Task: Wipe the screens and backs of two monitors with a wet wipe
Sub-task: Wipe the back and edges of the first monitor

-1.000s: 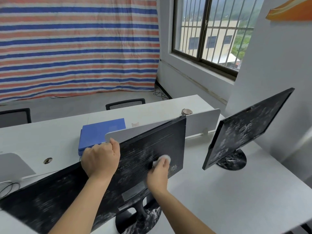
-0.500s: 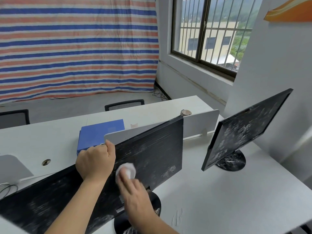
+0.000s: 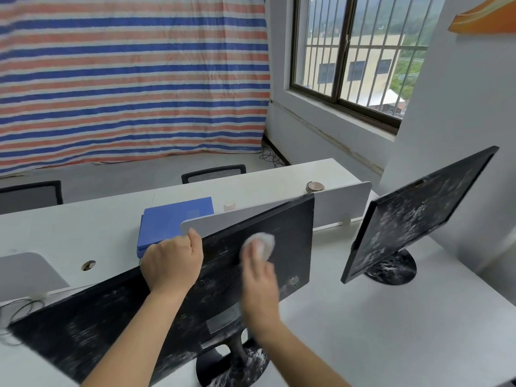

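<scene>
On the white desk (image 3: 391, 331) the near monitor (image 3: 282, 219) stood with its streaky back toward the person. The second monitor (image 3: 413, 219) stood well apart to the right, smeared too. The left hand (image 3: 173, 263) clenched the near monitor's top edge. The right hand (image 3: 259, 280), blurred, pressed the wet wipe (image 3: 261, 243) high on that back, fingers seemingly straight. Best, I judged: firm bracing, light overlapping strokes toward the grimy lower left.

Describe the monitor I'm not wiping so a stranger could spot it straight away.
Start at the white desk and go to its right end. The monitor there stands alone on a round speckled base. Its smeared screen faces you, while the nearer monitor shows its back, with a wipe pressed on it.
</scene>
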Motion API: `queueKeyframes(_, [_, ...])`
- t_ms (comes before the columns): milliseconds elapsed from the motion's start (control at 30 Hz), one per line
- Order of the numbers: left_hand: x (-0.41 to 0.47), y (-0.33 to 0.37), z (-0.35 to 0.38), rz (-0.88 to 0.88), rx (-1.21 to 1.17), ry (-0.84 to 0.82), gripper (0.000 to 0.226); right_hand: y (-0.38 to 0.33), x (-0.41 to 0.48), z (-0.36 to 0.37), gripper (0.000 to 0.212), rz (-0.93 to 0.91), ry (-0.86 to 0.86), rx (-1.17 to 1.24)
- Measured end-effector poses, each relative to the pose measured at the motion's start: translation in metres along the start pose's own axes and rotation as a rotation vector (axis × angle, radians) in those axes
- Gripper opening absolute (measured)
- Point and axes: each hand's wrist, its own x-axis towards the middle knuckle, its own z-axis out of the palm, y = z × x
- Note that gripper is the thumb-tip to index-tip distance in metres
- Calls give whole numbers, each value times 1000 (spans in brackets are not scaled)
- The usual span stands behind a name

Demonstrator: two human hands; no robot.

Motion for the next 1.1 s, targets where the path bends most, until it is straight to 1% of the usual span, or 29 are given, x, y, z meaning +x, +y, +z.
queueKeyframes(67, [1, -3, 0, -3, 11, -21, 63, -16, -27, 8, 82, -318, -126, -116])
queueKeyframes(100, [1, -5, -1, 0, 14, -24, 63, -20, -32, 7, 80, -425, -175, -151])
queueKeyframes(133, [1, -6, -2, 5, 15, -32, 65, -18, -30, 3, 80, -479, -180, -168])
queueKeyframes(167, [1, -7, -3, 8, 13, -47, 68, -12, -22, -1, 81, -477, -152, -165])
queueKeyframes(200, [1, -8, -3, 9, 8, -68, 69, -3, -11, -6, 81, -419, -106, -151])
queueKeyframes(233, [0, -9, -4, 9, 7, -84, 68, 8, 4, -11, 82, -309, -59, -116])
queueKeyframes(333, [0, -4, -6, 7, 14, -101, 64, 52, 56, -36, 91, 120, 130, 25])
queueKeyframes(400, [-2, -1, -6, 16, 7, -97, 61, 73, 80, -55, 87, 329, 172, 90])
queueKeyframes(433, [-3, 0, -6, 23, 5, -92, 61, 76, 84, -60, 84, 382, 177, 92])
queueKeyframes(500, [-3, 0, -5, 30, 9, -97, 60, 69, 81, -57, 86, 390, 184, 83])
queueKeyframes(533, [-2, -1, -5, 23, 15, -107, 61, 59, 72, -49, 90, 350, 173, 67])
queueKeyframes(600, [-1, -4, -3, 5, 28, -118, 63, 34, 43, -23, 95, 183, 107, 19])
queueKeyframes(667, [1, -8, -2, -10, 33, -121, 66, 8, 9, -1, 90, -54, 24, -13])
queueKeyframes(733, [2, -11, -2, -30, 41, -132, 68, -8, -17, 8, 85, -316, -121, -90])
queueKeyframes(767, [2, -12, -3, -32, 44, -140, 68, -9, -22, 7, 84, -415, -183, -125])
queueKeyframes(800, [3, -12, -3, -25, 43, -145, 68, -5, -19, 4, 83, -471, -203, -137])
queueKeyframes(833, [2, -12, -4, -13, 38, -149, 68, 1, -11, -3, 83, -469, -185, -125])
queueKeyframes(867, [2, -11, -6, -1, 32, -153, 67, 9, 2, -9, 85, -413, -141, -99])
queueKeyframes(900, [2, -9, -7, 9, 29, -155, 66, 17, 18, -18, 86, -316, -80, -63])
queueKeyframes(967, [2, -5, -11, 26, 29, -157, 63, 37, 53, -40, 86, -74, 74, -10])
queueKeyframes(1000, [2, -2, -12, 36, 24, -163, 62, 49, 71, -53, 84, 36, 119, -13])
queueKeyframes(1067, [0, 2, -18, 51, 18, -183, 62, 69, 99, -75, 78, 159, 74, -47])
queueKeyframes(1100, [0, 3, -20, 66, 21, -202, 61, 77, 107, -83, 76, 165, 46, -70])
